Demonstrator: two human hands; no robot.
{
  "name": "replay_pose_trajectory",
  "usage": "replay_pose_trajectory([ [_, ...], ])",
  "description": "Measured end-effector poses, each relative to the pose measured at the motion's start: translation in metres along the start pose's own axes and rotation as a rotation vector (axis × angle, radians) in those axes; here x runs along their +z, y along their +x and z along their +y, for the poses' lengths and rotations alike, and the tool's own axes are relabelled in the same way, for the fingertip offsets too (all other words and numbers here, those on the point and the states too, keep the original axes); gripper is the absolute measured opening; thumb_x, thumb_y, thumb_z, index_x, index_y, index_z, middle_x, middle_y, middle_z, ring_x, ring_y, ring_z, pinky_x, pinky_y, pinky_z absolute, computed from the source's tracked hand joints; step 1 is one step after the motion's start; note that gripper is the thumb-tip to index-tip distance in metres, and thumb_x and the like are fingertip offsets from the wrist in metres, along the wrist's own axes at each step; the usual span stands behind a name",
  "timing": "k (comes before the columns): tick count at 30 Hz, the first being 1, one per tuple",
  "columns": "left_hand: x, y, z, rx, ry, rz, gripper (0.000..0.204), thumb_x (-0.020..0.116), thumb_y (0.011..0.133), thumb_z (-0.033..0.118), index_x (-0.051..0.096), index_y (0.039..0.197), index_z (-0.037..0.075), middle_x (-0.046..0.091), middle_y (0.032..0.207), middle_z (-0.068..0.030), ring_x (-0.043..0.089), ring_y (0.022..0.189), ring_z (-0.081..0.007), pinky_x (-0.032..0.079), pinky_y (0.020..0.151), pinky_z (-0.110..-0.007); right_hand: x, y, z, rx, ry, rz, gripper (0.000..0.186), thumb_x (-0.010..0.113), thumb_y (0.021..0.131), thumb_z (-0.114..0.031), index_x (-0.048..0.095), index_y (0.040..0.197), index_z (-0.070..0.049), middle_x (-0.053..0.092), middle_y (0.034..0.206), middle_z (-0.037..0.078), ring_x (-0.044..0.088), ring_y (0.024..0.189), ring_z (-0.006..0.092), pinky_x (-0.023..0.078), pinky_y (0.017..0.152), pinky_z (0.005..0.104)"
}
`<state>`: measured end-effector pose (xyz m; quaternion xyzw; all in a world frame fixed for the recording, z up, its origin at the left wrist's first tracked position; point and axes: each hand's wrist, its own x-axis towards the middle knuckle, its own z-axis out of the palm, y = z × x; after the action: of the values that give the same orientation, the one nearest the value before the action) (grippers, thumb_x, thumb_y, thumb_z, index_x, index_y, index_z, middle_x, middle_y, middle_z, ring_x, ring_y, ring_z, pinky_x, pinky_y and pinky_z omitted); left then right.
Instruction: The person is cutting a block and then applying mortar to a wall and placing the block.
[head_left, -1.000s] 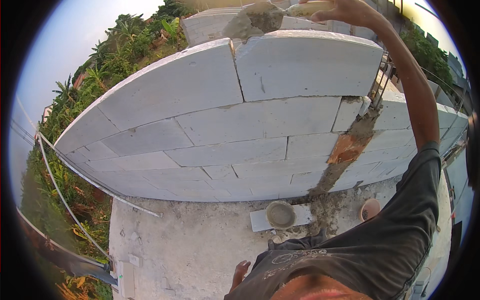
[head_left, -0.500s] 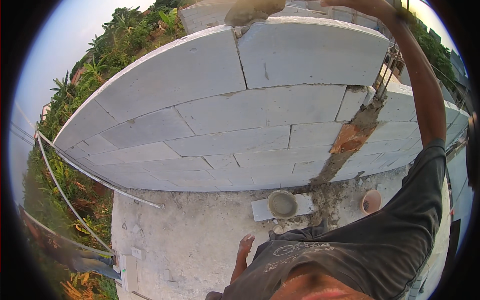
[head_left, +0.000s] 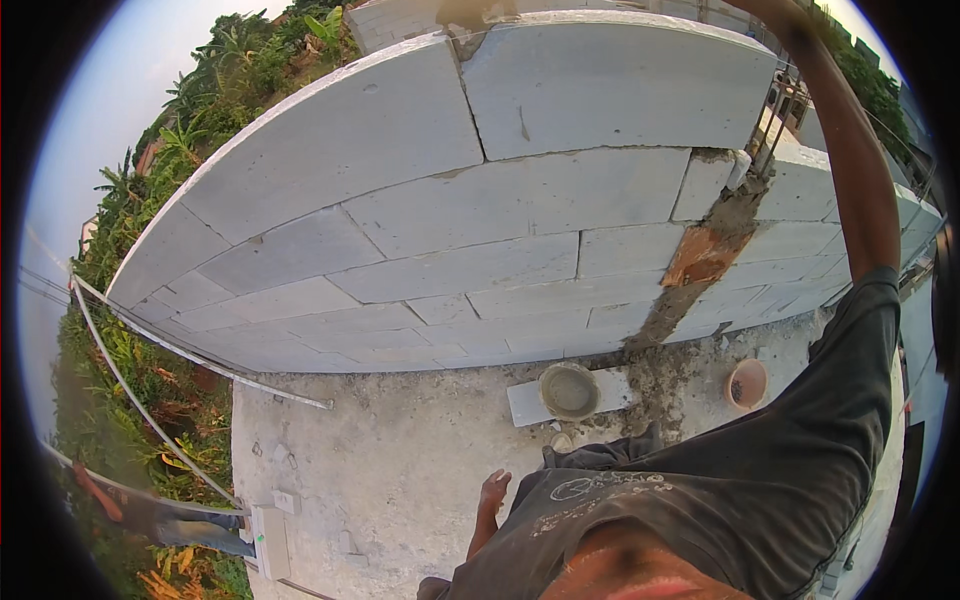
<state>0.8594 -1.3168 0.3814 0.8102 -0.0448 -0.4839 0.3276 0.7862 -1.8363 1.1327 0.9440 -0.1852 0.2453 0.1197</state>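
Note:
My right arm (head_left: pixel 858 170) is raised over the wall of pale blocks (head_left: pixel 620 90). Its hand is cut off by the upper edge, so its fingers are hidden. A flat grey-brown blade, like a trowel's, (head_left: pixel 476 10) shows at the top edge over the joint between two top-course blocks. Wet mortar (head_left: pixel 465 42) sits in the upper end of that joint. Whether my right hand grips the blade's handle cannot be seen. Low beside my body, my left hand (head_left: pixel 494 488) holds nothing, its fingers loosely bent and apart.
A round bucket of grey mortar (head_left: pixel 569 391) stands on a pale block (head_left: pixel 527 404) at the wall's foot. An orange-brown bucket (head_left: pixel 746 384) is to its right. Steel bars (head_left: pixel 777 125) rise from the mortared column. A railing (head_left: pixel 200 346) and another person (head_left: pixel 195 530) are at the left.
The blade has shifted left and up, partly out of view, and more mortar shows in the joint. My right hand has left the picture upward. My left hand stays low by my side.

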Motion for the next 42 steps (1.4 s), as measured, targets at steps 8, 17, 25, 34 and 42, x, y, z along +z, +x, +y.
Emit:
replay_pose_trajectory([
  [8,0.004,-0.005,0.005,0.029,-0.052,0.006,0.069,0.067,0.086,0.05,0.048,0.145,0.02,0.065,0.11,-0.0052,0.056,0.085,-0.0205,0.048,0.071,-0.045,0.013,0.013,0.059,-0.305,-0.402,0.421,0.02,0.062,0.09,-0.017,0.072,0.107,-0.015,0.072,0.104,0.006,0.063,0.102,0.0227,0.045,0.096,0.0427],
  [17,0.004,0.005,-0.003,0.007,-0.02,-0.005,0.067,0.068,0.086,0.05,0.051,0.142,0.018,0.065,0.106,-0.0048,0.057,0.082,-0.0196,0.05,0.066,-0.044,0.014,0.013,0.047,-0.402,-0.529,0.491,0.019,0.062,0.091,-0.015,0.071,0.107,-0.019,0.07,0.105,0.002,0.061,0.104,0.0191,0.045,0.097,0.0385],
  [25,0.0,-0.001,0.029,-0.065,-0.209,0.032,0.064,0.067,0.087,0.05,0.052,0.141,0.019,0.065,0.103,-0.0041,0.055,0.079,-0.0174,0.049,0.068,-0.042,0.015,0.04,0.051,-0.513,-0.553,0.592,0.021,0.062,0.088,-0.012,0.071,0.106,-0.017,0.068,0.108,0.004,0.059,0.108,0.0214,0.045,0.099,0.036],
  [34,-0.012,-0.013,-0.005,-0.023,-0.035,0.0,0.066,0.067,0.086,0.051,0.05,0.143,0.021,0.066,0.116,-0.0076,0.06,0.091,-0.0238,0.05,0.073,-0.048,0.03,0.049,0.024,-0.501,-0.482,0.513,0.019,0.059,0.09,-0.016,0.071,0.104,-0.014,0.068,0.11,0.006,0.058,0.11,0.0245,0.041,0.102,0.0409],
  [42,-0.023,-0.004,0.008,-0.003,-0.018,0.007,0.066,0.066,0.087,0.05,0.049,0.144,0.021,0.064,0.118,-0.0098,0.06,0.099,-0.025,0.05,0.079,-0.05,0.017,0.066,0.057,-0.451,-0.357,0.608,0.023,0.058,0.09,-0.019,0.071,0.109,-0.014,0.068,0.111,0.006,0.057,0.113,0.0257,0.04,0.103,0.0422],
])
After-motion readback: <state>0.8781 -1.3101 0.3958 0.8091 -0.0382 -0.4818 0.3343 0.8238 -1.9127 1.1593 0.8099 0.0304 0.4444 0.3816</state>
